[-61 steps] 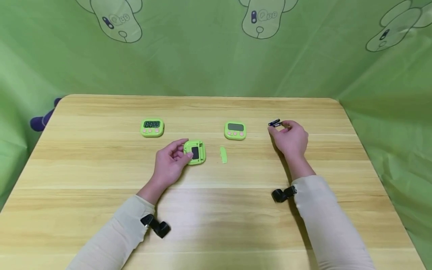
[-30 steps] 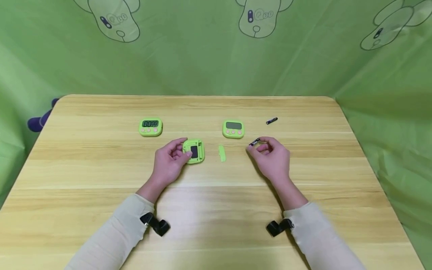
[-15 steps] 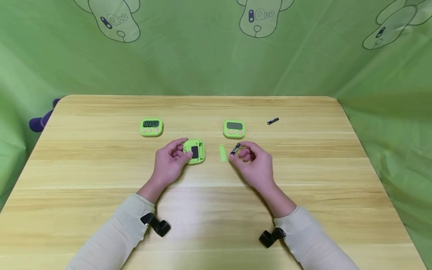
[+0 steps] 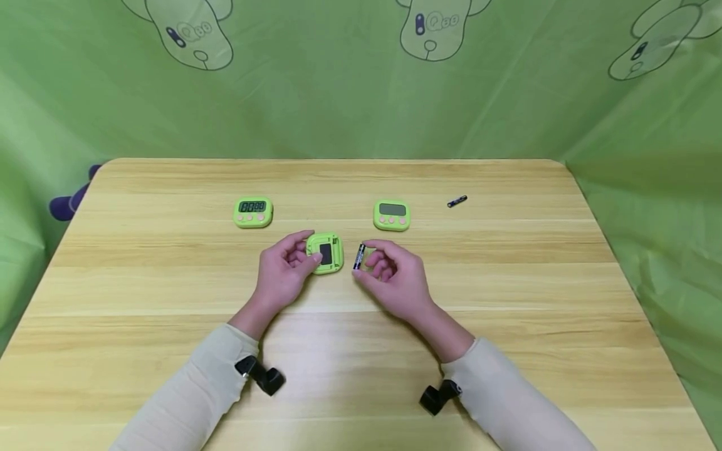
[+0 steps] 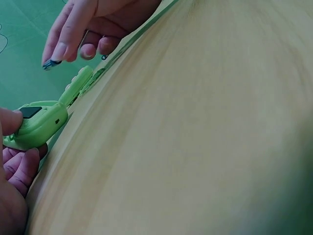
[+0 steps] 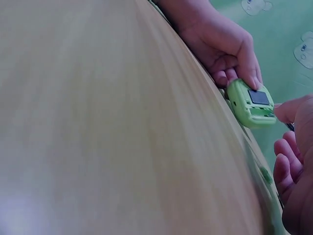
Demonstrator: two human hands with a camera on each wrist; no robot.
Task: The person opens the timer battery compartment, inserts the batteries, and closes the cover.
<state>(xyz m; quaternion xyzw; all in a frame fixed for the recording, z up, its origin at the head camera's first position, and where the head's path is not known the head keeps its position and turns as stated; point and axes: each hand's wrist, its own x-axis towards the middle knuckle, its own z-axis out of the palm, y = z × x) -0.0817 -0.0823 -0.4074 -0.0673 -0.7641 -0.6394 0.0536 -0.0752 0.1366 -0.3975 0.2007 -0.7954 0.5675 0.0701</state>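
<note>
Fingers [image 4: 372, 245] of the right hand [image 4: 397, 282] are pinched on one battery [image 4: 359, 257]: index at the upper end, thumb at the lower end, gap between them just the battery's length, remaining fingers curled in behind. I read the battery as near vertical in the head frame, top leaning slightly right.

Left hand [image 4: 282, 269] has the uncovered timer [image 4: 327, 254], back face up, thumb pressed on the back, other fingers around its left edge. Exposed slot runs along its right side, facing the battery. Battery sits just right of the timer, near it, with a narrow gap in my head view; both are around frame centre. Small green cover [image 5: 93, 81] is mostly hidden by the right hand from the head; I get it better from the left wrist.

Vs the earlier frames: 2 s ago I had the right fingers at both batteries, upper right. Since then one battery has come left with the hand, past the cover, to beside the timer. Second battery [image 4: 457, 201] remains upper right on the worktop [image 4: 338, 376]. Left hand and its timer have hardly shifted.

Other two units unchanged: timer with digits showing [image 4: 252, 212] left of centre, upper half; timer with grey screen [image 4: 392, 215] right of centre.
</note>
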